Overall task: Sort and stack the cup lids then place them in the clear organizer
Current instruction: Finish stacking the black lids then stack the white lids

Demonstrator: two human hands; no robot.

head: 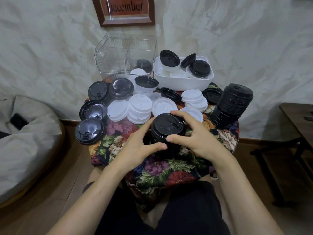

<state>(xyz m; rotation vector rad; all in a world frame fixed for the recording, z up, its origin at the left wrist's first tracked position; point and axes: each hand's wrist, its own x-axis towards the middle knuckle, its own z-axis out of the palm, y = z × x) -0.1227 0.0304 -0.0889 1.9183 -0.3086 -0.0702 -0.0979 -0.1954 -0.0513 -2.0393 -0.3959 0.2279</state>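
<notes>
Route to the clear organizer (125,56) is pretty cluttered: loose lids (138,106) carpet the cloth (169,168) right in front of it, so the only open way in is over them. A white bin (183,82) sits just beside it, and a tall black stack (232,107) crowds the right edge. Bare cloth shows around the short black stack (166,129).

Furniture and background
Floral cloth (169,168) spread in the middle, framed "December" sign (125,11) on pale wall (237,31) behind, grey beanbag (30,141) at left, dark wooden table (298,119) at right.
</notes>
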